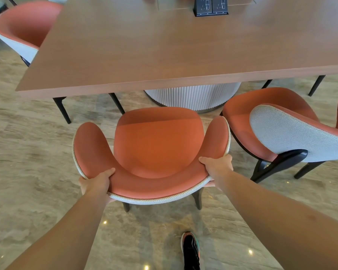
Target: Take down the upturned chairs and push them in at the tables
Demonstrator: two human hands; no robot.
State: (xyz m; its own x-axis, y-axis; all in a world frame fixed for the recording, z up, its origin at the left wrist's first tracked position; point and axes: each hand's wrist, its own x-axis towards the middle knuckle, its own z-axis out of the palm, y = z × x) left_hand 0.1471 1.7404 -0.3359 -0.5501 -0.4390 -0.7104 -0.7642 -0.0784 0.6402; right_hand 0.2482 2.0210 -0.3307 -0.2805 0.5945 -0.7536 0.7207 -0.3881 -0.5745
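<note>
Curved backrest rim of the orange-upholstered armchair with a pale grey woven outer shell [156,145] is gripped on both sides. Left hand [97,182] is clamped at the left bend, thumb laid on the orange inner face, fingers wrapped behind. Right hand [218,166] is clamped likewise at the right bend. Chair is stood upright on dark legs on the beige marbled floor [27,152], seat facing the long brown wooden table [164,45], seat front near the table edge, not under it. A ribbed white pedestal [193,98] is seen beneath the table. A matching second chair [281,133] is stood just right, angled.
</note>
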